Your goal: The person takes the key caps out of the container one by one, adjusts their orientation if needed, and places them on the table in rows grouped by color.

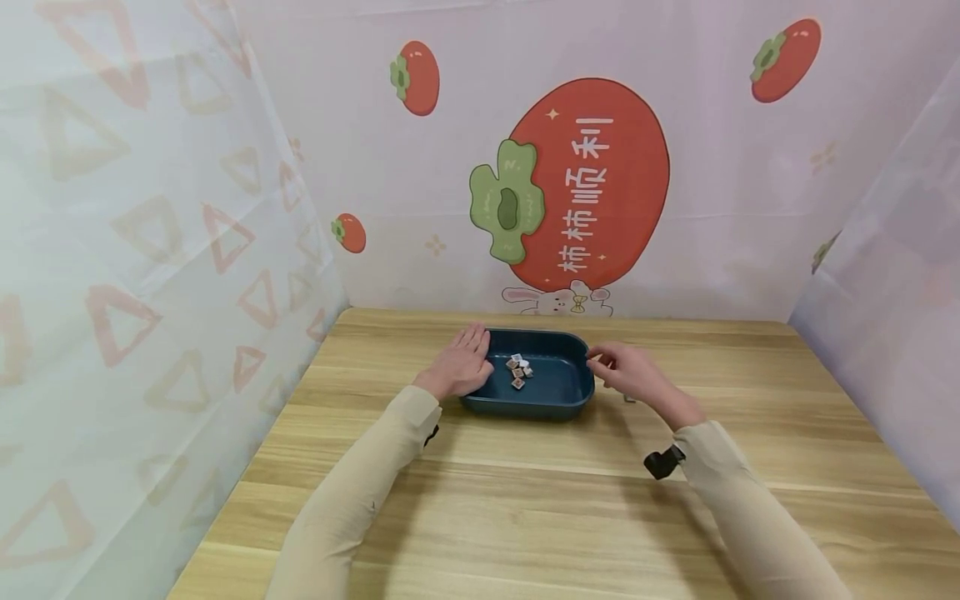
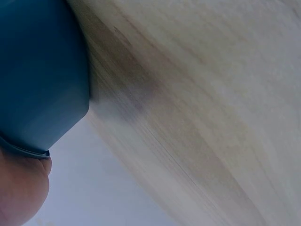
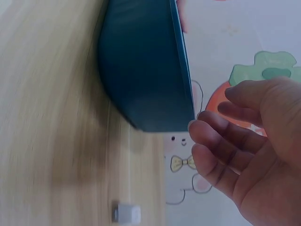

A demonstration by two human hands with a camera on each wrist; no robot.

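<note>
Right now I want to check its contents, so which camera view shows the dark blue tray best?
The head view: it looks down into the dark blue tray, showing its rim, floor and small printed tiles, though the left hand covers part of one end. Each wrist view shows only part of its outer wall and rim.

Four white Chinese characters, 柿柿顺利, stood on the large red persimmon (image 1: 637, 183) printed on the backdrop (image 1: 720, 183); they lay sideways, tops to the left, and read from bottom to top. In the right wrist view the right hand (image 3: 249, 150) hid most of that lettering. Any marks on the small tiles (image 1: 517, 373) were too small to read.
</note>
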